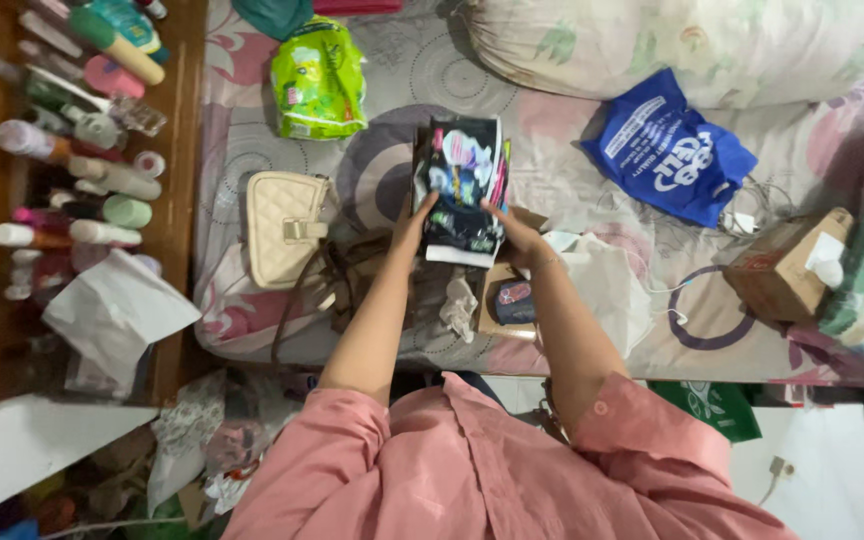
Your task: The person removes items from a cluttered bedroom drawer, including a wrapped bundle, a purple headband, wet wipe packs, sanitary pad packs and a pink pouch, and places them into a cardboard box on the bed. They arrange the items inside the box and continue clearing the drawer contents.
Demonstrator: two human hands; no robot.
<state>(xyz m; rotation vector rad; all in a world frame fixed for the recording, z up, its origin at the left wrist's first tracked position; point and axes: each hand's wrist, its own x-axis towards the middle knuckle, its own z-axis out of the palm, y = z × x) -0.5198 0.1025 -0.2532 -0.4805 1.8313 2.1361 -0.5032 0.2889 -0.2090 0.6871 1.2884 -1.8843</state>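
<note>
This is a bedroom in a home. A bed (252, 130) with a patterned sheet of circles and flowers fills most of the view, with a floral pillow (682, 45) at its head and everyday belongings scattered over it: a cream quilted handbag (282, 225), a blue shopping bag (667, 150) and a tissue box (787, 265). Beside the bed, a wooden shelf (177, 150) is crowded with bottles and tubes of toiletries (82, 130).

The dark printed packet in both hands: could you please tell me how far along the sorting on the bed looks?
Done: hard to tell. In hand: left hand and right hand hold the dark packet above the bed. Left: cream purse, green packet, blue bag and tissue box lie scattered.
</note>
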